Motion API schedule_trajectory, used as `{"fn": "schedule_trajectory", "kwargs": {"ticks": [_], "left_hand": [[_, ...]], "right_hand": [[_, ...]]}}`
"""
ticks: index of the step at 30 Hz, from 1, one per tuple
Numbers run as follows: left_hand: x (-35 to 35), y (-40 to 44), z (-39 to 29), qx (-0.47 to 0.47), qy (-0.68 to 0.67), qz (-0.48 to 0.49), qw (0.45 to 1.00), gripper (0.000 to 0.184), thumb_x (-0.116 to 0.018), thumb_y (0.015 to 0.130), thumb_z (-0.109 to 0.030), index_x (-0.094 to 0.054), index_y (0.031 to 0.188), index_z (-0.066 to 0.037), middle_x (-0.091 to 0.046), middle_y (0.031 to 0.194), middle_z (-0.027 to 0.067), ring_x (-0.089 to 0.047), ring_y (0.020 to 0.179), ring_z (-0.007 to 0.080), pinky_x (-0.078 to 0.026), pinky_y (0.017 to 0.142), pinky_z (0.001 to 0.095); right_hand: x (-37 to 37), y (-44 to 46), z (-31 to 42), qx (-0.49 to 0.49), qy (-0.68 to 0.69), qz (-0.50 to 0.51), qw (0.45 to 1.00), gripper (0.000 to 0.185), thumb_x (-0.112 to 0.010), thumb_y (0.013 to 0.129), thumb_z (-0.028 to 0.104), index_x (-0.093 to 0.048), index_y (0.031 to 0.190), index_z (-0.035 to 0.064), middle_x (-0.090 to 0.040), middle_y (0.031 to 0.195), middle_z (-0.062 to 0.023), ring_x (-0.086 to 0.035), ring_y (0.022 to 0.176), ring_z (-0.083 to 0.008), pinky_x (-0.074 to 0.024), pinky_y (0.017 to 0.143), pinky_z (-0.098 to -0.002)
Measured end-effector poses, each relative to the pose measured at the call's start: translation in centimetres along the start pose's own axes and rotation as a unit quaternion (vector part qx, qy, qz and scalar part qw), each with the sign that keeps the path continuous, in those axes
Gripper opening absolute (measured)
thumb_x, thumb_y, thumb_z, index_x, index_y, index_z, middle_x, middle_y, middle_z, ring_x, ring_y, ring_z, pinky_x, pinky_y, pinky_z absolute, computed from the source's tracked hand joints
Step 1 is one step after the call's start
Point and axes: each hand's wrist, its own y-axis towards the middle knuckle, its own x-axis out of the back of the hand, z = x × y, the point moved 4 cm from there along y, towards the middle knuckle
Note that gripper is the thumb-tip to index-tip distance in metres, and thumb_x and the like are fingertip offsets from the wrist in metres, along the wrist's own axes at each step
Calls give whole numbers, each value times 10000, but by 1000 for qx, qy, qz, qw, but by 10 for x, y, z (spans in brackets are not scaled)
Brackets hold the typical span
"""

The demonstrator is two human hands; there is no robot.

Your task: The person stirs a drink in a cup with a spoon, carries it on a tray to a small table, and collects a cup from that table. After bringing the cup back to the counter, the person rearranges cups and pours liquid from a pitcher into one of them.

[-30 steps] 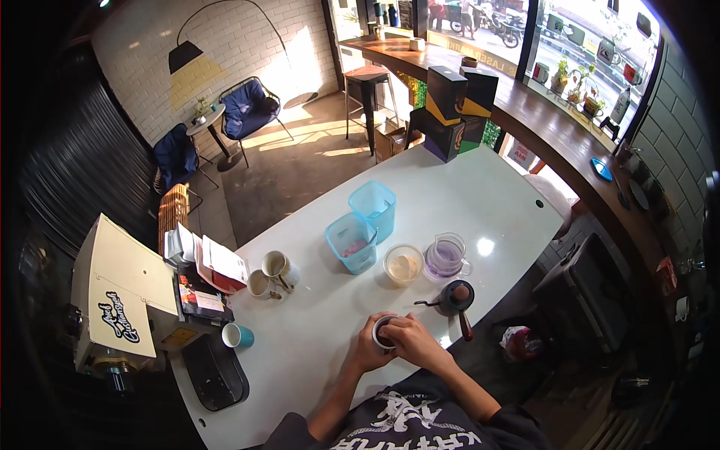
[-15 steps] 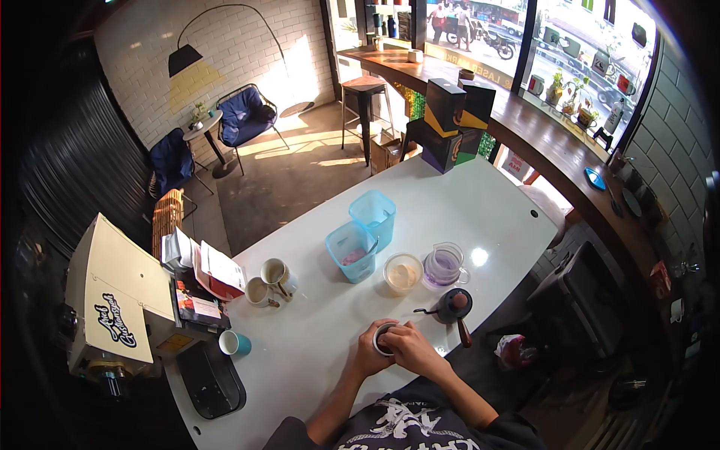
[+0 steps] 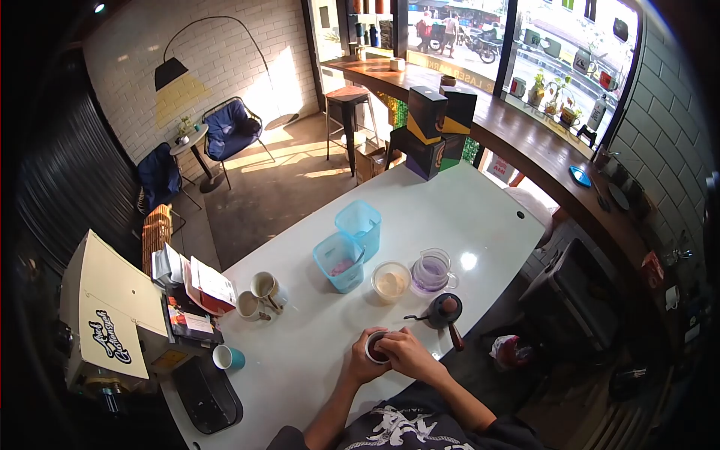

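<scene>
A small cup with a white rim [image 3: 367,348] and a dark inside is held near the table's front edge. My left hand [image 3: 361,363] is closed around its left side. My right hand [image 3: 409,354] is closed at the right of the cup, its fingertips bent over the rim; whether they touch what is inside cannot be seen. Just beyond my right hand stands a black kettle [image 3: 444,310] with a thin spout, a wooden knob and a wooden handle. Behind it are a clear glass server [image 3: 430,271] and a round tub [image 3: 391,283] with pale beige contents.
Two light-blue plastic containers [image 3: 339,262] stand mid-table, one with pinkish contents. Two mugs [image 3: 265,289], a teal cup [image 3: 229,358] and a black tray [image 3: 202,397] are at the left, beside a cream machine [image 3: 112,300]. Black boxes [image 3: 426,116] are stacked at the far end.
The camera view has shifted slightly, moving the scene left. My right fingers have drawn back from the cup's mouth towards its right rim, so more of the dark inside shows.
</scene>
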Motion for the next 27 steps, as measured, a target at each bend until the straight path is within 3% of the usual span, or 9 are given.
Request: {"fn": "schedule_trajectory", "kwargs": {"ticks": [2,4,6,11,16,21,23,27], "left_hand": [[2,0,-2,-13,26,-6,1000,737,-904,606,-206,-535,1225,-51,-684,1079,121,-685,1000,228,-551,859,356],[2,0,-1,-28,50,-9,998,717,-893,615,-213,-541,1217,-49,-686,1080,121,-686,998,223,-553,851,359],[3,-3,5,14,49,6,999,751,-903,606,-215,-522,1229,-40,-668,1095,136,-679,1009,252,-546,875,369],[6,-3,-3,13,49,2,999,738,-895,607,-208,-525,1223,-43,-671,1089,133,-680,1005,253,-548,873,362],[3,-2,-6,4,41,2,999,729,-891,612,-193,-524,1224,-45,-673,1087,130,-680,1009,245,-549,874,360],[4,-3,2,-9,45,7,999,734,-887,613,-189,-518,1232,-49,-669,1099,126,-679,1011,246,-548,876,360],[4,-4,5,1,48,8,999,737,-890,613,-191,-519,1233,-50,-668,1104,126,-678,1013,246,-547,878,360],[4,-5,4,25,50,5,998,749,-896,607,-194,-519,1239,-53,-669,1102,126,-678,1014,240,-546,882,357]], "right_hand": [[-5,4,1,-4,4,-2,1000,198,-636,767,12,-664,962,33,-646,881,-97,-619,882,-294,-415,846,-399],[-2,7,0,27,23,-82,996,207,-633,771,14,-665,974,31,-639,872,-102,-616,870,-295,-416,844,-393],[5,10,0,7,4,-74,997,213,-637,768,16,-666,979,29,-638,868,-104,-615,866,-294,-416,844,-389],[13,6,-8,-15,-53,-37,998,228,-650,765,21,-670,992,26,-639,864,-109,-615,857,-288,-415,851,-389],[1,-3,-3,8,10,9,1000,205,-651,784,28,-667,989,30,-639,876,-102,-623,896,-278,-412,857,-393],[-4,5,-1,6,29,-14,999,207,-642,773,16,-661,979,26,-644,888,-111,-624,896,-289,-421,854,-394],[0,8,-5,30,-9,-74,997,222,-638,757,11,-660,978,25,-645,889,-112,-621,878,-294,-423,837,-389],[15,5,-4,-5,-27,-51,998,230,-636,748,13,-663,976,23,-648,892,-109,-618,870,-296,-424,836,-384]]}}
